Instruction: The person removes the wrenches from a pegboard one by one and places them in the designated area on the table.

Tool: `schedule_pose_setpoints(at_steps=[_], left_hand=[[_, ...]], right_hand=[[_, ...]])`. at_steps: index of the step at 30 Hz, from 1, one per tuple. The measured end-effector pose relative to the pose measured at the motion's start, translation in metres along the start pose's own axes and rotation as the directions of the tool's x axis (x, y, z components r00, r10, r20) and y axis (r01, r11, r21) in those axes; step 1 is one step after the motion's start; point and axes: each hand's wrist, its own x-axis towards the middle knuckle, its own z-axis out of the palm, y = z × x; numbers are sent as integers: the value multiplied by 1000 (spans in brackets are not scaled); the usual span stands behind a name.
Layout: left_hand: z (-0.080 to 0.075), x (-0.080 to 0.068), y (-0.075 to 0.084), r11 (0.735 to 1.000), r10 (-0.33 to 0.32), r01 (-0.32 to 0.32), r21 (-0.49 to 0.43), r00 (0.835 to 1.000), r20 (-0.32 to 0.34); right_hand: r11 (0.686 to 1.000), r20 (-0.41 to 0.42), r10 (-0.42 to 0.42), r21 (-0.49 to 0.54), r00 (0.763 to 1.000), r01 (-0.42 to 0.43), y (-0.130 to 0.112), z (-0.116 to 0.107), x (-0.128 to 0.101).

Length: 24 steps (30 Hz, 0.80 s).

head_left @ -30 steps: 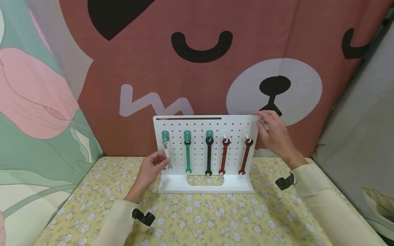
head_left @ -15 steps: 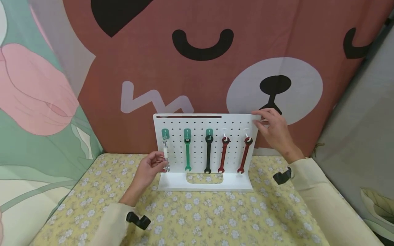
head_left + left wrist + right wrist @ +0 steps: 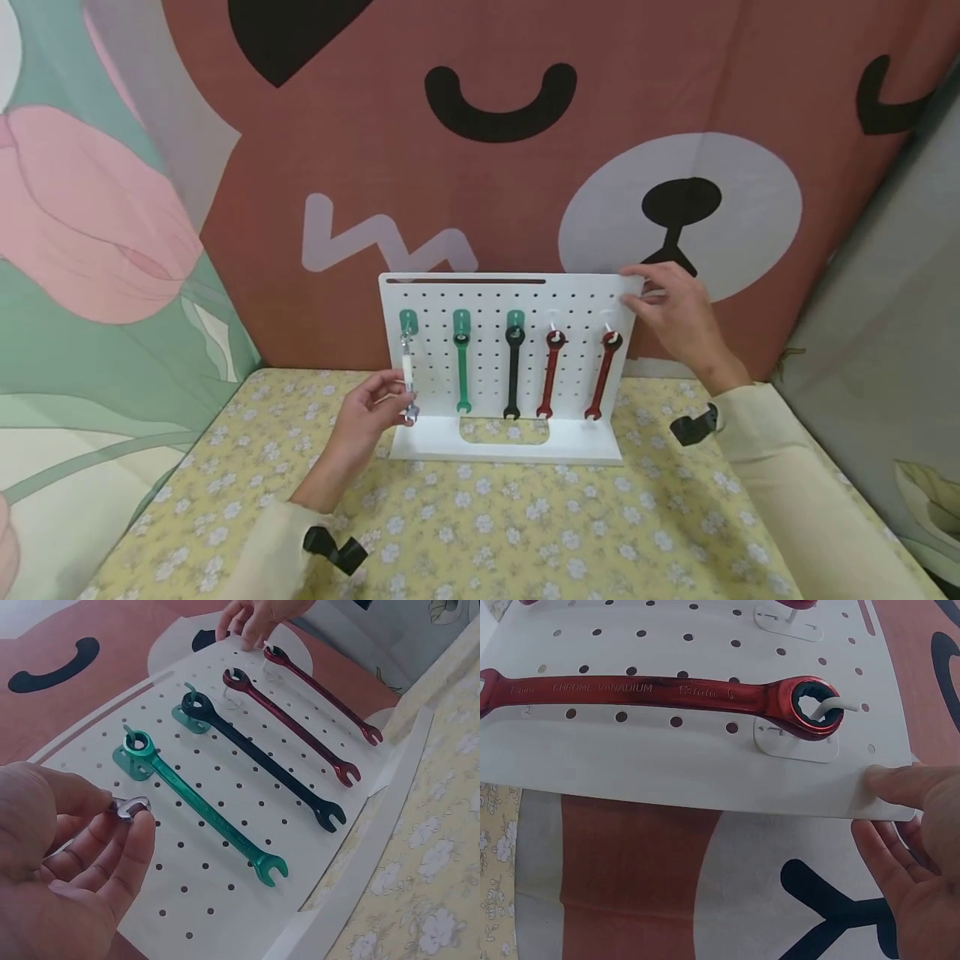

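Note:
My left hand pinches a silver combination wrench near its lower, open end. The wrench hangs nearly upright, its ring end right at the leftmost green hook of a white pegboard. In the left wrist view only the wrench's shiny open end shows between thumb and fingers; the hand hides the remainder. My right hand holds the board's upper right corner, thumb on the front and fingers behind, as the right wrist view shows. Closest to that hand hangs a red wrench on a clear hook.
A green wrench, a black wrench and another red wrench hang between the hands. The board stands on its white base on a flowered yellow tablecloth. A printed bear curtain rises directly behind.
The silver wrench has swung from a slight slant to nearly upright, and its open end is now nearer the left fingertips. The right thumb has drawn in onto the board's corner.

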Motion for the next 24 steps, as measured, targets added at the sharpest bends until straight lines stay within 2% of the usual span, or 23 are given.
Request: schedule_pose_setpoints(at_steps=[8, 15, 24], left_hand=[[-3, -6, 10, 999, -26, 27, -20, 999, 29], [-5, -10, 18, 991, -61, 66, -114, 997, 49], [-5, -8, 28, 996, 12, -4, -92, 996, 88]], right_hand=[[1000, 11, 14, -10, 1000, -14, -2, 0, 0], [999, 50, 47, -16, 998, -47, -5, -1, -3], [999, 87, 23, -36, 996, -20, -4, -8, 2]])
